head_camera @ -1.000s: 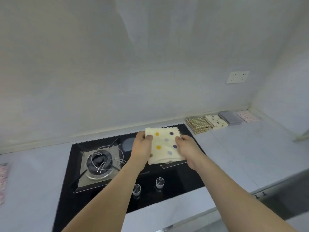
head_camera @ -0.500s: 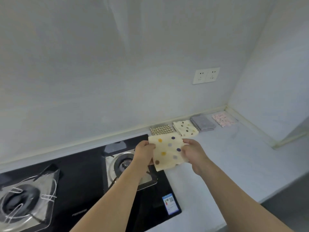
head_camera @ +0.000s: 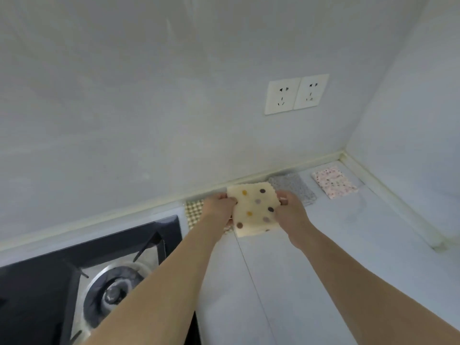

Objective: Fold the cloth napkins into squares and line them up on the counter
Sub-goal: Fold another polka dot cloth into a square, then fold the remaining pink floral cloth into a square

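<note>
I hold a cream napkin with coloured dots (head_camera: 255, 209), folded into a square, over the row of napkins along the back wall. My left hand (head_camera: 219, 206) grips its left edge and my right hand (head_camera: 290, 210) grips its right edge. Under and beside it lie a checked beige napkin (head_camera: 195, 212), a grey napkin (head_camera: 295, 189) and a pink flowered napkin (head_camera: 333, 181), all folded on the counter (head_camera: 286, 282). The held napkin hides whatever lies directly beneath it.
A black gas hob (head_camera: 49, 282) with a steel burner (head_camera: 112, 287) fills the lower left. A double wall socket (head_camera: 296, 94) sits above the row. The counter ends in a corner with a raised white edge (head_camera: 388, 195) at the right.
The view has swung right and closer to the corner. Both hands have carried the dotted napkin from above the hob to over the napkin row by the wall.
</note>
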Demonstrator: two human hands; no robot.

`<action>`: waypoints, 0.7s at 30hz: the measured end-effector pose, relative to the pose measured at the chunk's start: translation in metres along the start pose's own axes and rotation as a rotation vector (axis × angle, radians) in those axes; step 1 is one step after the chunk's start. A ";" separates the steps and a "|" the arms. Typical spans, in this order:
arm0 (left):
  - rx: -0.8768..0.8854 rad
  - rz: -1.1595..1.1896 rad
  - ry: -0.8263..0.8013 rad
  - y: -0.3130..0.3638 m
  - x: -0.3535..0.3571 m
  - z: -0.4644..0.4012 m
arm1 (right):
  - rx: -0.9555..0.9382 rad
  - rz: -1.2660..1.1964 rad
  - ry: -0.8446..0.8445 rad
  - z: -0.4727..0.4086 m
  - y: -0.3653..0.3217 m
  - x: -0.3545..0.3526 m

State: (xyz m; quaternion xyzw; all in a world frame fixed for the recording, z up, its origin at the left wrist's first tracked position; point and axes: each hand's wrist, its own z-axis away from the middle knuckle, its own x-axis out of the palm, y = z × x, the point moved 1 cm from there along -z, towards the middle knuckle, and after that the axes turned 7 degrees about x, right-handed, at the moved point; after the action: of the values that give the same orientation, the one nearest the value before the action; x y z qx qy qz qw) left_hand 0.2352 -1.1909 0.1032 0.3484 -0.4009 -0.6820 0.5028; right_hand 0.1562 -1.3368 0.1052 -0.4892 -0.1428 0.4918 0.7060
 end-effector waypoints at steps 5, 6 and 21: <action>0.011 -0.121 0.143 -0.021 0.037 -0.080 | -0.037 0.121 -0.031 -0.089 0.012 0.001; 0.001 -0.141 0.158 -0.028 0.042 -0.092 | -0.031 0.143 -0.040 -0.102 0.017 0.003; 0.398 -0.552 0.266 -0.058 0.033 0.022 | -0.388 0.491 -0.049 -0.016 0.030 0.009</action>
State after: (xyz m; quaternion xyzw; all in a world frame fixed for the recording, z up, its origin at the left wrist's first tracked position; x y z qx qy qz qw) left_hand 0.1834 -1.2086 0.0583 0.6202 -0.3479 -0.6492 0.2699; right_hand 0.1546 -1.3366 0.0701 -0.6225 -0.1286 0.6229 0.4561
